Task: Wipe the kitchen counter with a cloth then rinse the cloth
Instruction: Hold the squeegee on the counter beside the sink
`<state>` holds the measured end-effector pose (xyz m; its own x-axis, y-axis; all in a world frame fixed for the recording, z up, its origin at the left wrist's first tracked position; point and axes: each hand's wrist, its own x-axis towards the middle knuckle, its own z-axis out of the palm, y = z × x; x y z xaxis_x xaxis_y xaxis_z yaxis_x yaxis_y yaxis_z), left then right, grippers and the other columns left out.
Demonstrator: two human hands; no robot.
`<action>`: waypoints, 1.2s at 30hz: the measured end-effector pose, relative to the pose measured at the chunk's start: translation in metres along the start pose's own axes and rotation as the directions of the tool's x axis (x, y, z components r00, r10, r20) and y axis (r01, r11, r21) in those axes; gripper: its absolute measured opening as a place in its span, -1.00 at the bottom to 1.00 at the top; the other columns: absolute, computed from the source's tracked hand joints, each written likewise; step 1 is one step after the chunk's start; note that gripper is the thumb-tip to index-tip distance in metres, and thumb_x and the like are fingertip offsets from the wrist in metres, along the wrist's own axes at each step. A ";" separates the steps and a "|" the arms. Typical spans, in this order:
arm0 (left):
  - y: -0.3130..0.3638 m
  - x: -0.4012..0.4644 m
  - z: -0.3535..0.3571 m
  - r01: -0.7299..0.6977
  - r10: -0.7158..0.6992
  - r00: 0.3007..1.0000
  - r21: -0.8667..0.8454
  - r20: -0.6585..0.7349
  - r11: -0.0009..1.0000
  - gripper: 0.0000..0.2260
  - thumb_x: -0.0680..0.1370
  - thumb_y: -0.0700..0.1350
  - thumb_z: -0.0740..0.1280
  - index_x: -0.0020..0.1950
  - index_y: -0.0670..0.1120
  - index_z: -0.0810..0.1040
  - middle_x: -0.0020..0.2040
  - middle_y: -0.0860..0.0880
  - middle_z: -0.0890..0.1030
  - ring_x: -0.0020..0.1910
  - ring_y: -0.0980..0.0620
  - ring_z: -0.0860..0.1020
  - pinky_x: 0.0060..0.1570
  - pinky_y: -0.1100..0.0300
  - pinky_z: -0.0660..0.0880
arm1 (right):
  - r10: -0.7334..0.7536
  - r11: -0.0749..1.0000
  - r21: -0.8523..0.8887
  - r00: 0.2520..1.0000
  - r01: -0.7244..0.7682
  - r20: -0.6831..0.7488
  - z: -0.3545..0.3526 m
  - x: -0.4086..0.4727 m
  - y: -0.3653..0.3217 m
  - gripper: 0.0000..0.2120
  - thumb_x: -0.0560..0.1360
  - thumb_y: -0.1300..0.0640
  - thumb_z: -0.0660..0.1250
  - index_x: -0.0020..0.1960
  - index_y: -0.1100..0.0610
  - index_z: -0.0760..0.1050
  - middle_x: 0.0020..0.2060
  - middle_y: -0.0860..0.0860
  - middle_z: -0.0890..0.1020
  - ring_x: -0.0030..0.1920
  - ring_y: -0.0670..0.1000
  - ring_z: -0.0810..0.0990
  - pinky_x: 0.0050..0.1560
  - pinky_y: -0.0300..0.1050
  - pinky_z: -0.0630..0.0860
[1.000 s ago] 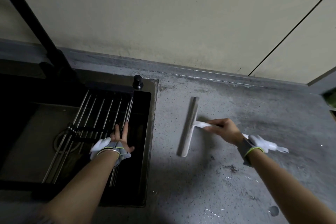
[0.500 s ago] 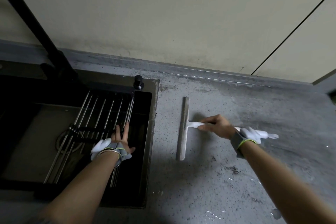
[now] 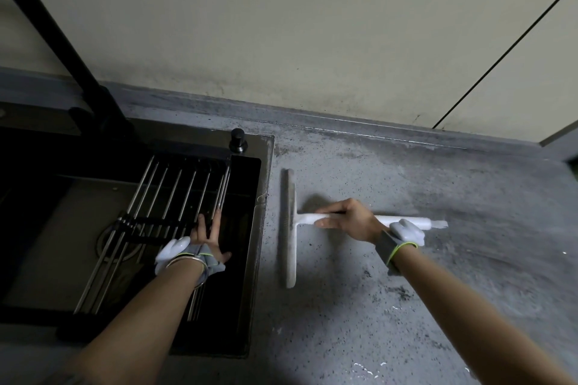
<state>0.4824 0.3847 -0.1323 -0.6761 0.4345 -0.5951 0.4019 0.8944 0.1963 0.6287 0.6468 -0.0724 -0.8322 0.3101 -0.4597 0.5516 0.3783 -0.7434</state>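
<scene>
From the head camera, the right hand (image 3: 348, 222) was curled around the white handle of a squeegee (image 3: 291, 228), fingers wrapped over the top and thumb below, gripping it near the blade end. The squeegee's long blade lay flat on the grey speckled table (image 3: 438, 197), running front to back just beside the sink's right rim; the handle stretched out to the right under the wrist. No cloth could be made out anywhere in the view.

The left hand (image 3: 209, 236) was spread open, fingers straight and slightly apart, resting on the metal rods of a drying rack (image 3: 162, 206) laid across the dark sink (image 3: 266, 197). It held nothing. Both wrists wore grey straps with pale white attachments.

A black tap (image 3: 62, 50) rose at an angle from the far left corner of the sink, and a small black knob (image 3: 238, 140) stood on the sink's back edge. Behind the table stood a plain cream wall (image 3: 281, 25) with a dark seam to the right. A few pale flecks dotted the table's near edge. No writing or labels were readable.
</scene>
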 end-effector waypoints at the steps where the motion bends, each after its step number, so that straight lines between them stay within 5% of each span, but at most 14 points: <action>1: 0.000 0.000 0.000 0.001 -0.001 1.000 0.001 0.001 1.000 -0.15 0.56 0.06 0.28 0.51 0.04 -0.35 0.55 -0.14 -0.26 0.53 -0.20 0.00 0.46 -0.02 0.14 | 0.004 1.000 0.027 0.999 -0.003 -0.046 -0.006 -0.001 0.003 -0.75 0.42 0.13 0.43 0.10 0.00 0.61 -0.01 -0.12 0.65 0.05 -0.02 0.61 0.17 -0.11 0.49; 4: 0.000 -0.001 -0.001 -0.003 0.003 1.000 0.011 -0.009 1.000 -0.15 0.56 0.06 0.29 0.52 0.03 -0.35 0.55 -0.15 -0.25 0.53 -0.20 0.01 0.45 -0.01 0.15 | 0.044 0.998 0.049 0.983 -0.036 -0.178 -0.032 -0.005 0.017 -0.78 0.45 0.13 0.40 0.10 0.00 0.59 -0.08 -0.08 0.66 -0.20 0.01 0.61 -0.16 -0.15 0.56; 6: 0.001 -0.003 -0.001 -0.009 0.009 1.000 0.013 -0.009 1.000 -0.16 0.56 0.06 0.28 0.52 0.02 -0.35 0.54 -0.16 -0.25 0.53 -0.21 0.00 0.45 -0.01 0.15 | 0.105 0.994 0.056 0.962 -0.094 -0.253 -0.050 -0.007 0.030 -0.75 0.46 0.09 0.39 0.14 0.07 0.59 -0.22 -0.04 0.66 -0.44 -0.04 0.44 -0.48 -0.26 0.38; 8: 0.003 -0.004 -0.002 -0.007 0.007 1.000 0.012 -0.008 1.000 -0.16 0.57 0.05 0.28 0.52 0.01 -0.34 0.54 -0.16 -0.25 0.53 -0.21 0.00 0.45 -0.01 0.15 | 0.134 0.991 0.051 0.938 -0.124 -0.320 -0.064 -0.005 0.040 -0.70 0.45 0.09 0.41 0.16 0.13 0.59 -0.34 -0.07 0.62 -0.50 -0.11 0.44 -0.55 -0.36 0.30; 10: 0.004 -0.004 -0.003 -0.012 0.012 1.000 0.004 0.000 1.000 -0.17 0.57 0.04 0.27 0.52 0.01 -0.34 0.54 -0.16 -0.25 0.53 -0.21 -0.01 0.45 -0.01 0.15 | 0.135 0.991 0.043 0.932 -0.128 -0.336 -0.074 0.000 0.045 -0.69 0.44 0.12 0.43 0.17 0.16 0.58 -0.39 -0.11 0.58 -0.53 -0.21 0.47 -0.54 -0.43 0.31; 15: 0.003 -0.002 -0.005 -0.014 0.014 1.000 -0.001 0.025 1.000 -0.18 0.58 0.05 0.26 0.51 0.02 -0.36 0.54 -0.16 -0.25 0.53 -0.21 -0.02 0.44 -0.01 0.14 | 0.147 0.989 0.034 0.946 -0.144 -0.288 -0.076 0.023 0.040 -0.71 0.42 0.12 0.45 0.12 0.18 0.60 -0.48 -0.07 0.57 -0.45 -0.03 0.39 -0.50 -0.30 0.32; 20: 0.000 0.004 0.000 0.000 0.000 1.000 0.018 0.013 1.000 -0.17 0.57 0.07 0.27 0.51 0.03 -0.35 0.54 -0.17 -0.24 0.52 -0.22 0.04 0.43 -0.01 0.19 | 0.080 0.995 -0.042 0.981 -0.089 -0.176 -0.070 0.048 0.019 -0.83 0.44 0.11 0.43 0.03 0.05 0.63 -0.24 0.21 0.64 -0.32 0.05 0.46 -0.29 -0.11 0.40; 28: -0.005 0.011 0.007 -0.002 0.002 1.000 -0.007 0.014 1.000 -0.14 0.56 0.06 0.29 0.51 0.04 -0.36 0.54 -0.17 -0.25 0.53 -0.23 -0.02 0.44 -0.07 0.18 | -0.035 0.990 -0.136 0.997 0.044 0.064 -0.039 0.067 -0.016 -0.74 0.43 0.17 0.43 0.12 0.15 0.61 -0.07 -0.05 0.63 -0.17 -0.22 0.53 -0.20 -0.48 0.41; 32: -0.006 0.013 0.009 0.006 -0.006 1.000 -0.001 0.003 1.000 -0.14 0.55 0.06 0.30 0.50 0.05 -0.36 0.55 -0.17 -0.24 0.53 -0.23 -0.02 0.45 -0.08 0.16 | -0.070 0.984 -0.150 0.985 0.094 0.158 -0.024 0.065 -0.022 -0.75 0.42 0.15 0.44 0.10 0.11 0.63 -0.03 -0.07 0.67 -0.08 -0.15 0.57 0.00 -0.29 0.44; 36: -0.008 0.014 0.012 0.005 -0.005 1.000 -0.016 -0.003 1.000 -0.14 0.55 0.06 0.29 0.50 0.07 -0.37 0.55 -0.15 -0.25 0.53 -0.23 -0.04 0.45 -0.08 0.15 | -0.087 0.975 -0.185 0.975 0.126 0.204 -0.026 0.058 -0.021 -0.76 0.41 0.11 0.46 0.08 0.04 0.64 -0.10 -0.16 0.66 -0.08 -0.09 0.60 -0.01 -0.20 0.48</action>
<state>0.4771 0.3825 -0.1516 -0.6800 0.4307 -0.5933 0.3892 0.8979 0.2057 0.5707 0.6798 -0.0704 -0.8709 0.0916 -0.4828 0.4436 0.5692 -0.6923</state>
